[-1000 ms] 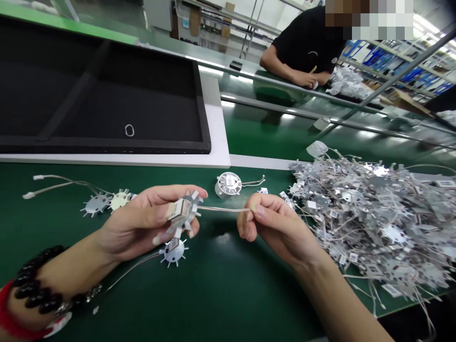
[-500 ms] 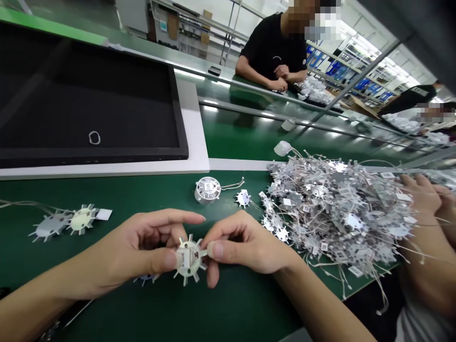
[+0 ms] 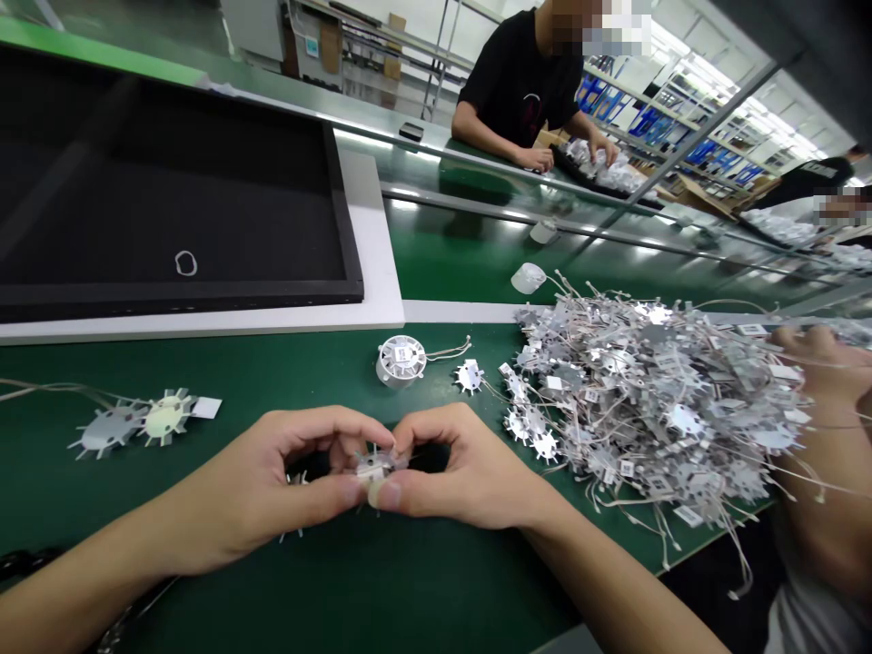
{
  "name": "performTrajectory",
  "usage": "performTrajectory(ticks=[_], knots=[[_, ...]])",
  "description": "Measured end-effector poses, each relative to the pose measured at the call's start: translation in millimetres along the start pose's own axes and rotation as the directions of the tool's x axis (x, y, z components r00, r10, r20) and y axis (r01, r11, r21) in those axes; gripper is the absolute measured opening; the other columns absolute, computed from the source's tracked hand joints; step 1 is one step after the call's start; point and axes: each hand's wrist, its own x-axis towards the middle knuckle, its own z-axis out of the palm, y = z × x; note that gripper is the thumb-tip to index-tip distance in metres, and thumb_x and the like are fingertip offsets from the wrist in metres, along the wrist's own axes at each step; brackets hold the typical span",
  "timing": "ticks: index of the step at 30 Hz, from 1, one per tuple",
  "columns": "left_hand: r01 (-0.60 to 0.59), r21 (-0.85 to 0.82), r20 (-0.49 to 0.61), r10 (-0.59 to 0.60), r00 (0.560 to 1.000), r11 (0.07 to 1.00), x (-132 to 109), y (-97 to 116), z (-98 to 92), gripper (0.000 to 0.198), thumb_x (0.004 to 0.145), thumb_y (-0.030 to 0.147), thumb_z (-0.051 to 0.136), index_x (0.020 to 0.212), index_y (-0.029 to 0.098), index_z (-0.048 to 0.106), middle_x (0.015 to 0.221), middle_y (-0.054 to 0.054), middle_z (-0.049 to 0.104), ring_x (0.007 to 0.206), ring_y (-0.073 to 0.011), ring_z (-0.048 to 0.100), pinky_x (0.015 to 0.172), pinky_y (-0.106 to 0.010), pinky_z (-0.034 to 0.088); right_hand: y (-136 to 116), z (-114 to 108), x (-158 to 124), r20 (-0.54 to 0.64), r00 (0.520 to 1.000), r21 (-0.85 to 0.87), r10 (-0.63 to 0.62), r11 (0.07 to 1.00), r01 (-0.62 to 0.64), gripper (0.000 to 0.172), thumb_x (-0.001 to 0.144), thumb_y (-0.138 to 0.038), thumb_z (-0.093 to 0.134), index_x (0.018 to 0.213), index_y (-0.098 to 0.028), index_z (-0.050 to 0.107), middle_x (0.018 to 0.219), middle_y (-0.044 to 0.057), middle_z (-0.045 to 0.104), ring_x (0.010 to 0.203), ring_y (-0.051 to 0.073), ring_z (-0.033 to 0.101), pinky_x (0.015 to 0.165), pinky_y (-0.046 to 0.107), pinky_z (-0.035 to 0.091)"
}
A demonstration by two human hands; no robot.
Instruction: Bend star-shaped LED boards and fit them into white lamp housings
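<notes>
Between my left hand (image 3: 232,490) and my right hand (image 3: 477,477) is a small spoked disc (image 3: 371,470) with a pale label. The thumb and index finger of each hand close on it, from the left and from the right, and the fingers cover much of its rim. Another spoked piece (image 3: 292,533) shows only partly behind my left thumb. Beyond the hands, a round white housing (image 3: 401,361) with a spoked face and thin wires stands on the green table. One loose spoked disc (image 3: 469,376) lies to its right.
A big heap of spoked discs with wires (image 3: 647,400) covers the right side, another person's arm (image 3: 824,372) beside it. Two spoked discs (image 3: 165,417) lie at left. A black tray (image 3: 170,200) sits on a white board (image 3: 381,263). Across the bench, a person (image 3: 510,91) handles white parts.
My hands have drawn closer together, and the disc between them has tilted from facing me to nearly edge-on. The person across the bench has moved one hand onto the white parts.
</notes>
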Motion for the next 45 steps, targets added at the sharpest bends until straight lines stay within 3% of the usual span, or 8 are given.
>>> performTrajectory(ticks=[10,15,19,25,29,33,38,45], knots=[[-0.035,-0.08,-0.088,0.028,0.996,0.996,0.3,1.7,3.8,0.027,0.083,0.042,0.077,0.106,0.028,0.073,0.079,0.002,0.063,0.072,-0.0136,0.057,0.067,-0.022,0.047,-5.9,-3.0,-1.5,-0.034,0.999,-0.047,-0.027,0.999,0.025,0.031,0.076,-0.043,0.086,0.074,-0.017,0.07,0.068,0.001,0.066,0.062,0.012,0.052,0.057,0.024,0.04],[-0.088,-0.106,-0.124,0.075,0.989,0.991,0.7,2.9,3.4,0.019,0.088,0.035,0.071,0.105,0.027,0.071,0.077,0.004,0.066,0.063,-0.0098,0.055,0.058,-0.02,0.043,-6.1,-18.2,-0.1,-0.095,0.986,0.1,-0.134,0.985,0.143,0.026,0.08,-0.037,0.085,0.074,-0.017,0.068,0.068,0.001,0.07,0.063,0.011,0.062,0.059,0.022,0.046],[-0.114,-0.13,-0.125,0.098,0.987,0.985,0.2,5.2,4.3,0.015,0.091,0.031,0.068,0.105,0.027,0.071,0.077,0.005,0.067,0.061,-0.0082,0.055,0.057,-0.02,0.041,-4.9,-29.6,1.0,-0.215,0.953,0.113,-0.212,0.964,0.239,0.031,0.084,-0.043,0.08,0.073,-0.018,0.067,0.063,0.0,0.068,0.055,0.009,0.059,0.053,0.02,0.045],[-0.135,-0.167,-0.109,0.118,0.987,0.977,-0.4,6.5,4.5,0.013,0.092,0.029,0.067,0.102,0.026,0.073,0.078,0.004,0.067,0.062,-0.0074,0.055,0.056,-0.019,0.041,-7.2,-44.7,6.5,-0.538,0.822,0.159,-0.184,0.936,0.313,0.039,0.073,-0.05,0.084,0.069,-0.019,0.062,0.057,-0.003,0.059,0.045,0.005,0.045,0.04,0.016,0.03],[-0.14,-0.176,-0.098,0.124,0.987,0.974,-0.5,5.6,3.6,0.013,0.092,0.029,0.067,0.103,0.025,0.074,0.079,0.003,0.067,0.063,-0.0083,0.055,0.057,-0.02,0.041,-6.6,-69.3,17.1,-0.697,0.713,0.266,-0.08,0.894,0.361,0.036,0.066,-0.043,0.087,0.082,-0.021,0.064,0.088,0.001,0.071,0.059,0.008,0.059,0.039,0.015,0.035],[-0.139,-0.161,-0.09,0.126,0.988,0.977,0.0,4.8,2.6,0.014,0.093,0.03,0.066,0.103,0.023,0.073,0.079,0.002,0.067,0.063,-0.0093,0.055,0.058,-0.021,0.042,-1.8,-106.3,37.4,-0.783,0.619,0.26,-0.051,0.879,0.401,0.035,0.07,-0.043,0.084,0.088,-0.024,0.061,0.105,0.001,0.067,0.09,0.016,0.07,0.053,0.017,0.052],[-0.124,-0.14,-0.081,0.114,0.99,0.982,0.5,4.9,2.0,0.014,0.093,0.031,0.067,0.102,0.022,0.072,0.078,0.002,0.066,0.063,-0.0101,0.054,0.058,-0.021,0.042,3.3,-143.4,63.7,-0.856,0.515,0.224,-0.044,0.867,0.446,0.03,0.074,-0.04,0.081,0.09,-0.025,0.061,0.112,0.002,0.062,0.099,0.021,0.069,0.075,0.031,0.063],[-0.111,-0.166,-0.063,0.102,0.993,0.98,0.2,4.7,2.0,0.013,0.093,0.032,0.068,0.101,0.024,0.074,0.079,0.002,0.066,0.063,-0.0097,0.055,0.054,-0.019,0.041,7.7,-156.7,71.1,-0.883,0.46,0.164,-0.094,0.857,0.489,0.023,0.082,-0.039,0.076,0.094,-0.024,0.064,0.114,0.004,0.065,0.11,0.02,0.066,0.084,0.029,0.062]])
